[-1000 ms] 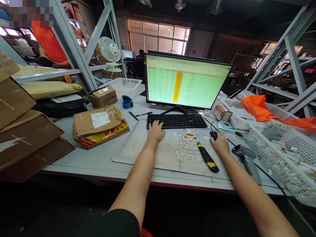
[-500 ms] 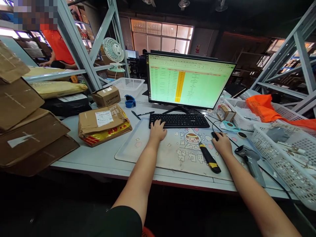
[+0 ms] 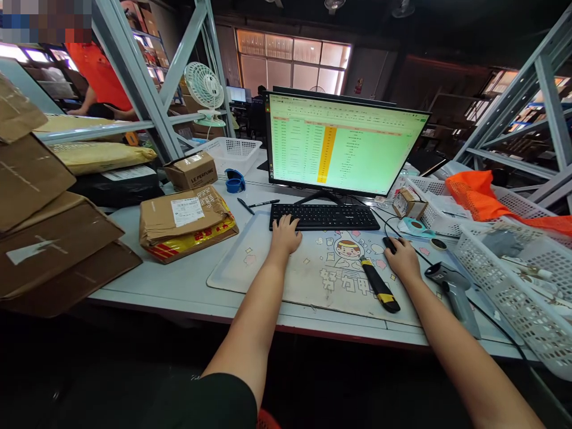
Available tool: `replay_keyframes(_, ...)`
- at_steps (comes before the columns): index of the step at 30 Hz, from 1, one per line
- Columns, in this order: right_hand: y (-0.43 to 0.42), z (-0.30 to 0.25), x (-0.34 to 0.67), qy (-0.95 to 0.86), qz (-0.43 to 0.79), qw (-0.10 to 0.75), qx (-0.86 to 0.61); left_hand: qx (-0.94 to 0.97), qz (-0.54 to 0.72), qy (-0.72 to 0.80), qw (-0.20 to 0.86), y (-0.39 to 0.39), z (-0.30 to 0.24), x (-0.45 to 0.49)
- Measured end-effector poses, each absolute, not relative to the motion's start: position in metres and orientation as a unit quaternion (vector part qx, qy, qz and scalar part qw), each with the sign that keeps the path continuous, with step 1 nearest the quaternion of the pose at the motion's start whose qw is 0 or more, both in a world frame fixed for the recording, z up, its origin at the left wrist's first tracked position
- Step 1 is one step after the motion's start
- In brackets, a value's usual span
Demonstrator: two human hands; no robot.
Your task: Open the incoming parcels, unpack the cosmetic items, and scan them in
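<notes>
My left hand (image 3: 286,234) rests on the left end of a black keyboard (image 3: 328,218), fingers spread over the keys. Under my right hand (image 3: 403,260) is a black computer mouse (image 3: 389,243), mostly covered by the palm, with the fingers curved round it. Both hands lie on a pale desk mat (image 3: 308,271) printed with a cartoon figure. Between my forearms lies a black and yellow utility knife (image 3: 379,285). Behind the keyboard stands a monitor (image 3: 344,146) showing a spreadsheet with one orange column.
Cardboard boxes (image 3: 53,238) and a taped parcel (image 3: 185,220) are at left, near pens (image 3: 263,204) and a small fan (image 3: 204,86). A barcode scanner (image 3: 453,295) and white baskets (image 3: 513,292) are at right. A person in orange (image 3: 98,74) is beyond the frame.
The view has shifted slightly, so the boxes at left sit a little further left. Both hands keep their places on the keyboard and mouse.
</notes>
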State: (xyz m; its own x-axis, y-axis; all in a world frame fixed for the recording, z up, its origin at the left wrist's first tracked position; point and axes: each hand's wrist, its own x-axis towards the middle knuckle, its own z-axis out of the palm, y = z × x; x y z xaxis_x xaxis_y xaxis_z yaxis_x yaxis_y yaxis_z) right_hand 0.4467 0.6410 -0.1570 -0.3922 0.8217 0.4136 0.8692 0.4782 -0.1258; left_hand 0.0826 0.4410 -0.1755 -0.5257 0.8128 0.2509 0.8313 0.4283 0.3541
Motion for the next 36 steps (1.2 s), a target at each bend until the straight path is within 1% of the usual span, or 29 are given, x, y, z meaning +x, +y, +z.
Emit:
replay_keyframes(8,0.635,-0.153,0.447,-0.815,-0.075,0.244,-0.520,-0.486,-0.226,-0.844,0.023,0.441,-0.175,0.083)
replay_keyframes(14,0.637,-0.154,0.448,-0.828,-0.057,0.221,-0.513,-0.483,-0.226,-0.846,0.019,0.439,-0.172,0.085)
replay_keyframes(19,0.646,-0.162,0.452,-0.831,-0.059,0.243,-0.497,-0.481,-0.224,-0.847,0.016,0.438,-0.171,0.086)
replay_keyframes(36,0.649,-0.166,0.452,-0.840,-0.058,0.255,-0.475,-0.482,-0.241,-0.842,0.017,0.439,-0.172,0.085)
